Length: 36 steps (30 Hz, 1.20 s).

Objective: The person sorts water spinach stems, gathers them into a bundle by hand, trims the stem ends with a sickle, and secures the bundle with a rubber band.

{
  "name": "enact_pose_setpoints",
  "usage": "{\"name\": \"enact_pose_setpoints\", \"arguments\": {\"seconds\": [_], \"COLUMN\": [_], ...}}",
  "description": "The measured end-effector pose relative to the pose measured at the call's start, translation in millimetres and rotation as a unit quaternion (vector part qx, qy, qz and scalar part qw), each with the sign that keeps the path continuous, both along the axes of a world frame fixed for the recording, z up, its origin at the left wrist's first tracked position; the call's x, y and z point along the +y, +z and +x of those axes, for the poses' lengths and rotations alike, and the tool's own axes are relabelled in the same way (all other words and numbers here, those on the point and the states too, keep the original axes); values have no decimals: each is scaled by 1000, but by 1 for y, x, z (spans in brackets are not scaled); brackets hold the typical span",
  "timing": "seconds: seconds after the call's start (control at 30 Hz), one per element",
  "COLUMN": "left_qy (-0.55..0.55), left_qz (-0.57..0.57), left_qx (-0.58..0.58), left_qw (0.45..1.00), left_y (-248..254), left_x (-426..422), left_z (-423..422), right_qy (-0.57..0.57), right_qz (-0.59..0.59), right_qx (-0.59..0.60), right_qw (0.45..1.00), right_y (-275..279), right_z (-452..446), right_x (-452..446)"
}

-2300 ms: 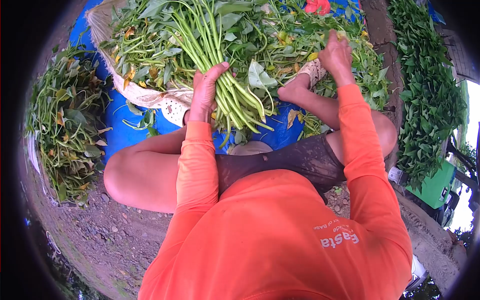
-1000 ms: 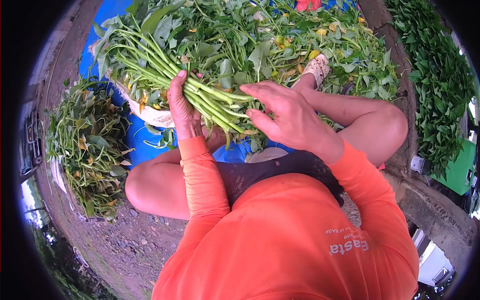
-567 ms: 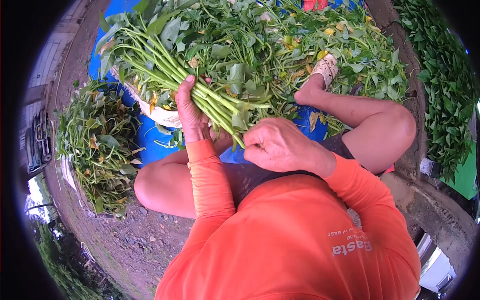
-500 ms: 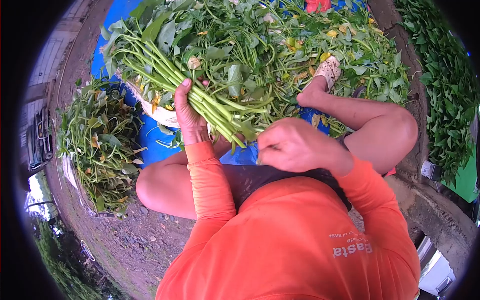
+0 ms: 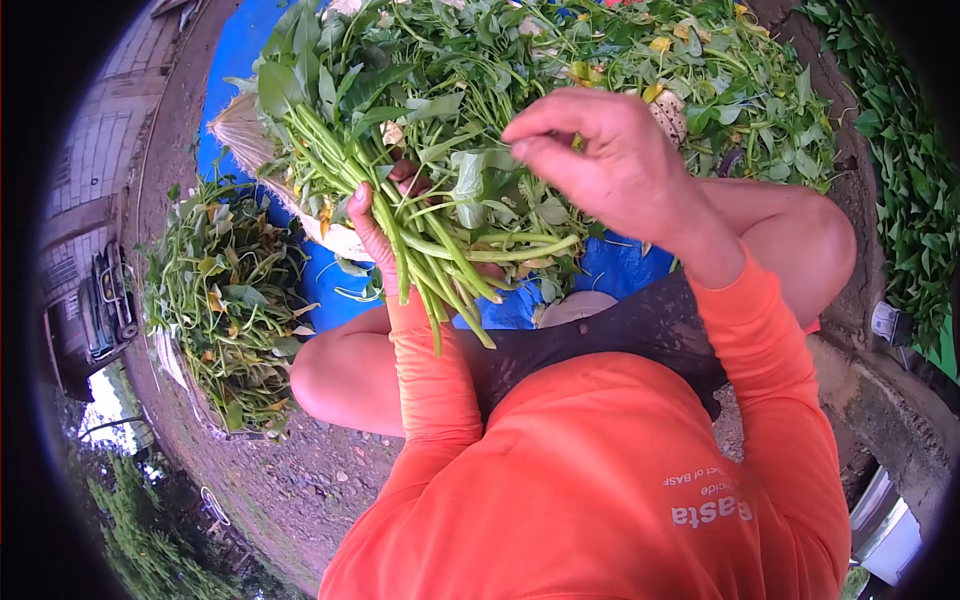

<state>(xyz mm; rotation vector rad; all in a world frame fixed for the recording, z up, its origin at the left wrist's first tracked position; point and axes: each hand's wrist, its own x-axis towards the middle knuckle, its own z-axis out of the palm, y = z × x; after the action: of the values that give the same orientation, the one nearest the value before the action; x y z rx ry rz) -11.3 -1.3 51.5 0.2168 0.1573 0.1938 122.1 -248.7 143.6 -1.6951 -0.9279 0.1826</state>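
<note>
The stem bundle (image 5: 425,250) partly hides the left hand (image 5: 374,232) — beyond the bundle, the view's top edge cuts off 1 leaf pile (image 5: 480,80).

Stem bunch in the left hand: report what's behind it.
Behind the stem bunch, leafy greens and blue tarp show; the left hand shows partly, its palm mostly covered.

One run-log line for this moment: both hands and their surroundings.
left hand: gripping green stem bundle | right hand: raised, fingertips apart, no held item visible | around: leafy pile, blue sheet
</note>
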Motion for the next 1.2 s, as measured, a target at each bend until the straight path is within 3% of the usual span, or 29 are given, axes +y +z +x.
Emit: {"name": "enact_pose_setpoints", "arguments": {"seconds": [0.03,0.07,0.17,0.2,0.33,0.57,0.7,0.8,0.87,0.9,0.93,1.0,1.1,1.13,1.2], "left_qy": [-13,74,19,51,73,96,73,47,21,116,116,114,46,16,6], "left_qz": [-8,52,100,118,141,117,129,91,32,70,75,63,-3,-8,-40], "left_qx": [9,83,123,138,124,124,119,114,107,119,100,83,49,21,3], "left_qw": [1000,992,987,982,979,981,982,988,994,984,985,988,998,1000,999], "left_y": [5,9,4,-1,-4,-2,16,5,-3,12,7,-5,-15,-20,-17], "left_x": [-6,-16,-16,-16,-8,-4,-11,4,28,18,23,36,49,52,37], "left_z": [0,2,1,4,1,-3,-1,2,5,10,10,2,-8,-8,-3], "right_qy": [28,47,62,61,71,19,36,71,176,222,226,202,-17,-19,52], "right_qz": [11,4,-24,-36,-161,-191,-200,-160,-130,-114,-106,-146,-188,-168,-36], "right_qx": [-22,-55,-97,-102,-63,-168,-166,-142,-110,-97,-22,-23,51,53,166], "right_qw": [999,997,993,992,982,967,965,974,970,963,968,968,981,984,984], "right_y": [0,-6,-24,-25,-9,11,30,45,47,45,41,32,25,18,-1], "right_z": [-11,-21,-44,-49,-70,-115,-118,-130,-148,-151,-146,-114,-56,-37,-33], "right_x": [11,21,40,43,39,38,28,13,-1,-7,-14,-34,-53,-54,-32]}}
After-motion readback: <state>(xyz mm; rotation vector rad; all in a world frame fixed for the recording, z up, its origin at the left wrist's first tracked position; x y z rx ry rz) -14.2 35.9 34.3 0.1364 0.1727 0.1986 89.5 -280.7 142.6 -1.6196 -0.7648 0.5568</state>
